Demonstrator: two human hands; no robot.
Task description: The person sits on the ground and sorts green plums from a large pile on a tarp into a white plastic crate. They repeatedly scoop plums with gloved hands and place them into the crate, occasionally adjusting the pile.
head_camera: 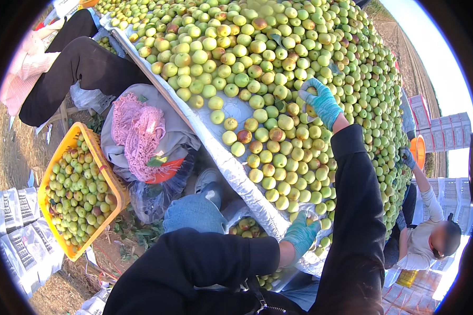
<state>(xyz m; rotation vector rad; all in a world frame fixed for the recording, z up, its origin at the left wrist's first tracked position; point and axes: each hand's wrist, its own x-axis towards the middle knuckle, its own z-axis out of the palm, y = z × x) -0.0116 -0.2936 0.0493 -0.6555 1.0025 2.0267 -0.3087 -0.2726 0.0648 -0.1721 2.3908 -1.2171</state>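
Observation:
Small round green fruits with brown patches, which look like jujubes [278,136], lie in a large heap on a pale sheet [230,155]. My right hand [322,103], in a teal knitted glove, reaches into the heap with curled fingers among the fruits; whether it grips one is unclear. Near the sheet's front edge, my left hand [301,236], gloved alike, has its thumb and fingers around a yellow-brown fruit. More fruits lie below the sheet's edge, beside my left sleeve.
A yellow plastic crate [122,195] of fruits stands at left, near a pink knitted cloth [140,134] on grey fabric. Black-trousered legs [82,71] are at upper left. One co-worker [425,240] sits at right, a gloved hand near an orange bucket [418,151]. Stacked cartons [449,130] stand beyond.

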